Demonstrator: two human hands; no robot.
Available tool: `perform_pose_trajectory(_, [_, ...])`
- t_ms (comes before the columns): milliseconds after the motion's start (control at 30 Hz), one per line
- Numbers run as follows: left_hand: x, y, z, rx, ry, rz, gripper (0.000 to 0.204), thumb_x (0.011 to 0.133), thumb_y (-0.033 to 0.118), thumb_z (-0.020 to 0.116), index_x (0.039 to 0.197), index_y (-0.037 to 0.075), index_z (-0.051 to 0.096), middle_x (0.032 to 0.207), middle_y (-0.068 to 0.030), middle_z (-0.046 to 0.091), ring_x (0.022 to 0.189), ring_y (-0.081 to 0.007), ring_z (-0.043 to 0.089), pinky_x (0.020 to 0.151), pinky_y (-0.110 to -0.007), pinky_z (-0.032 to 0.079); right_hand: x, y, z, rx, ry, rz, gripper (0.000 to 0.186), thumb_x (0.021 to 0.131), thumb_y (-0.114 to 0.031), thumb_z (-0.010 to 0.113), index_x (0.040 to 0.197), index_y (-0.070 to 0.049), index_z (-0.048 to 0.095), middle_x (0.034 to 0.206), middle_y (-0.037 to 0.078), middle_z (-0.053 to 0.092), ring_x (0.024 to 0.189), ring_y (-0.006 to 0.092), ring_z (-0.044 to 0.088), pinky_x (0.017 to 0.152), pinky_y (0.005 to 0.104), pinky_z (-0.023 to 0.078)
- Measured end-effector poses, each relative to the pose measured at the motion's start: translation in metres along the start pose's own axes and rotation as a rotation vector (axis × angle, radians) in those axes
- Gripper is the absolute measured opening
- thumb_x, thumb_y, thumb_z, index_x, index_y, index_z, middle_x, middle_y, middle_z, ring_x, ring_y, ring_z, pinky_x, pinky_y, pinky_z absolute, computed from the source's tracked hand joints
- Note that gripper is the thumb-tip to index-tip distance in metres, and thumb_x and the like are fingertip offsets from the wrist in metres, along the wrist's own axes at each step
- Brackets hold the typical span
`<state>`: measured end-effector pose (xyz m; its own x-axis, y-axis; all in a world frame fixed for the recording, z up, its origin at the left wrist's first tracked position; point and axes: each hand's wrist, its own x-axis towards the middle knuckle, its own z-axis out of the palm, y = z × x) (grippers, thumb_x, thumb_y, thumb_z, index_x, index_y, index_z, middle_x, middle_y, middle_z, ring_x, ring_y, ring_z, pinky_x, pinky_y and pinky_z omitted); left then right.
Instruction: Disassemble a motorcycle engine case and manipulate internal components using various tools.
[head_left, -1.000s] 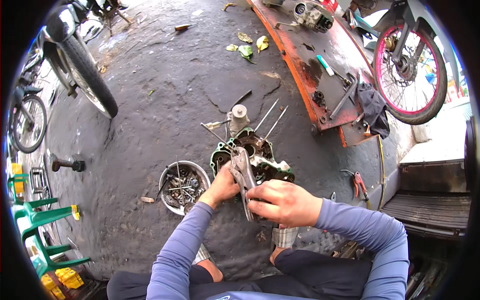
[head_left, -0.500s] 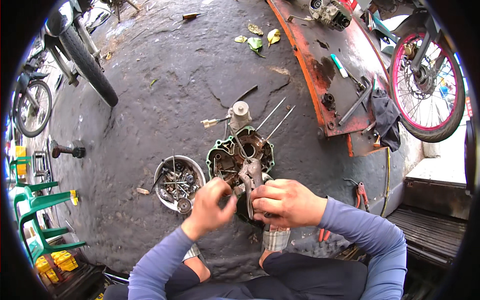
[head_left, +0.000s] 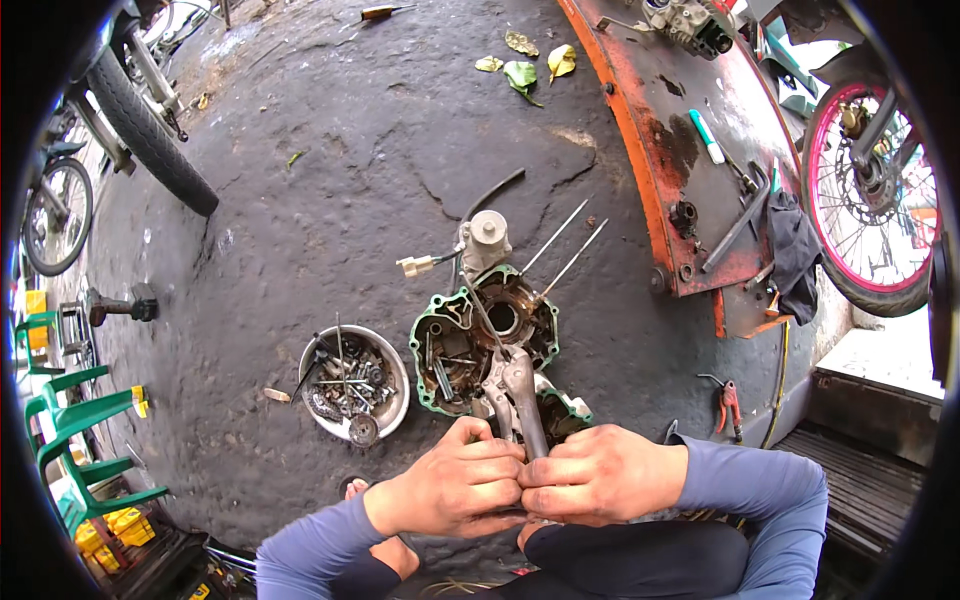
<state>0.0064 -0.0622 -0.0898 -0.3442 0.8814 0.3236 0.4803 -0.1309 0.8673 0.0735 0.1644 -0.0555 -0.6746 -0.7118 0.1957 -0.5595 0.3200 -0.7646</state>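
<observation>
The left hand [head_left: 452, 487] and right hand [head_left: 603, 474] meet at the lower centre of the frame, fingers curled closely around the handles of a pair of pliers [head_left: 522, 388]; the handle ends vanish under the fingers, so how each one is gripped cannot be told. The pliers are dull grey metal, worn and darkened, with a stout rounded handle on the right and a lever on the left. They stand out above the two hands in the picture, between them, jaws pointing up the frame toward a thin rod [head_left: 481, 314]; whether the jaws clamp it is unclear. Just beyond, at the centre, an engine case [head_left: 452, 338] lies with its oily, brown-stained hollows showing and green gasket along its edges. Two long studs [head_left: 556, 236] slant from it toward the upper right, and a pale cylindrical motor [head_left: 488, 231] sits at its top edge. Left of the case is a metal bowl [head_left: 399, 392] full of bolts and small parts. An orange-edged metal platform [head_left: 638, 130] fills the upper right, and red-handled pincers [head_left: 729, 405] lie below it.
</observation>
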Motion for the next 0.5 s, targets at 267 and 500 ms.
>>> perform_pose_trajectory(267, [0.000,-0.026,-0.015,-0.225,-0.334,0.114,0.021,0.082,0.018,0.068,0.101,0.011,0.061,0.107,-0.0083,0.058,0.112,-0.0263,0.057,0.082,-0.040,0.044,0.004,0.002,-0.004,0.178,-0.042,0.067,0.022,0.086,-0.020,0.063,0.103,-0.009,0.054,0.100,0.005,0.052,0.068,0.0182,0.059,0.058,0.0319,0.052])
perform_pose_trajectory(500, [0.008,-0.031,-0.028,-0.184,-0.547,0.173,0.020,0.086,0.022,0.055,0.105,0.015,0.061,0.115,-0.0082,0.056,0.113,-0.0227,0.052,0.080,-0.038,0.040,0.011,0.011,-0.002,0.376,-0.242,0.135,0.016,0.093,-0.022,0.061,0.100,-0.010,0.052,0.095,0.004,0.048,0.069,0.0212,0.061,0.055,0.0361,0.052])
